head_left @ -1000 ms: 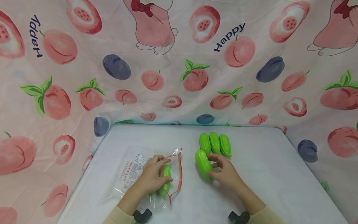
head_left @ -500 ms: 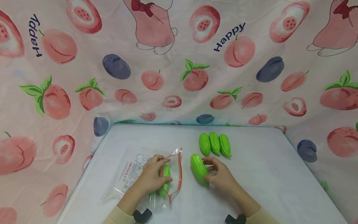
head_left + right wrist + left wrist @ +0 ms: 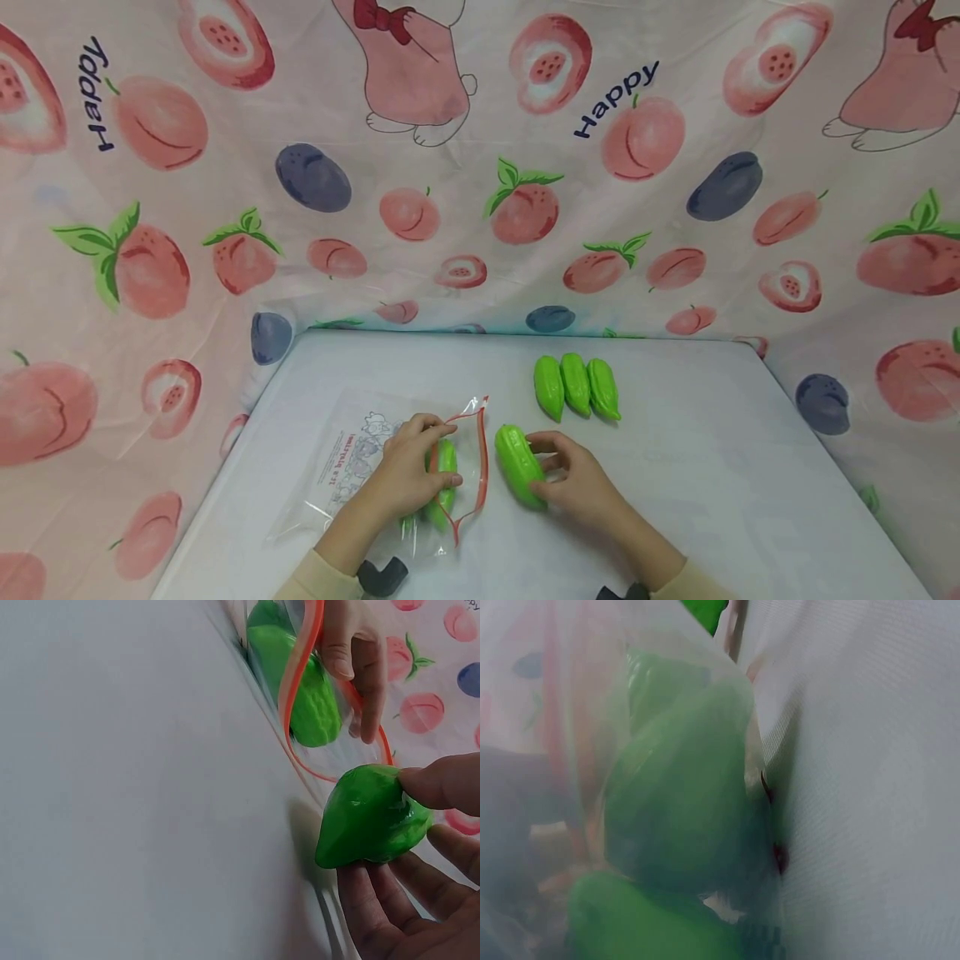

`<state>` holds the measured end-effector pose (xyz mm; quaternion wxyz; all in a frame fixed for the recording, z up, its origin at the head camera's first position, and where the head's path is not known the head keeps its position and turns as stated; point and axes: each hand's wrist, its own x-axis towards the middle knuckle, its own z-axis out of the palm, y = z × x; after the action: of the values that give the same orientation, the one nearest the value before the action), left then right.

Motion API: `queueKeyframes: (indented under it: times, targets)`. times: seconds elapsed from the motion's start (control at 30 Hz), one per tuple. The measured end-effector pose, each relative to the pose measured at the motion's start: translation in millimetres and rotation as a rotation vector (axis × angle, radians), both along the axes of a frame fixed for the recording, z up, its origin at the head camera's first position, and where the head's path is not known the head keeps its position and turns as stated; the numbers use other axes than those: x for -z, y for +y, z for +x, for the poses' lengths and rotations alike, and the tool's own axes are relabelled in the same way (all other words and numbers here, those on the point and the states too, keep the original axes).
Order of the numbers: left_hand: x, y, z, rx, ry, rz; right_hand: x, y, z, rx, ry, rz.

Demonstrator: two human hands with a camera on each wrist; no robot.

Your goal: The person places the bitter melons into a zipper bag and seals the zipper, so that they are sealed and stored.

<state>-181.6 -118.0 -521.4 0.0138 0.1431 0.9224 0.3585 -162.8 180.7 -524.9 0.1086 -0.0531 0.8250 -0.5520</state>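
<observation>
Head view: my left hand [image 3: 411, 468], fingers spread, partly covers a clear, red-rimmed plastic bag [image 3: 356, 458]; my right hand [image 3: 577, 477] pinches an oblong green piece [image 3: 516, 462] just beside it. Left wrist: bag blurs green contents [image 3: 682, 787]. Right wrist: frame crops right hand.

Beige sleeves [image 3: 318, 577]; black curved wrist pieces [image 3: 384, 578], probably camera mounts.
</observation>
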Motion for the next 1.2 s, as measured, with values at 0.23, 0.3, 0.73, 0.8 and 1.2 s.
queueKeyframes:
  times: [0.23,0.3,0.73,0.8,1.2]
  targets:
    - [-1.6,0.6,0.8,-0.002,-0.005,0.004,-0.9,-7.9,1.6,-0.03,-0.04,-0.029]
    - [-2.3,0.7,1.2,-0.003,-0.01,0.007,-1.1,-10.8,1.5,-0.04,-0.042,-0.035]
    - [-3.5,0.6,0.7,-0.003,-0.018,-0.004,0.5,-31.8,3.9,-0.108,-0.028,-0.071]
    - [-3.6,0.5,0.7,-0.001,-0.019,-0.005,1.1,-34.6,3.1,-0.104,-0.031,-0.064]
    - [-3.1,0.3,1.5,0.006,-0.009,-0.007,2.5,-48.2,-0.8,-0.045,-0.077,-0.05]
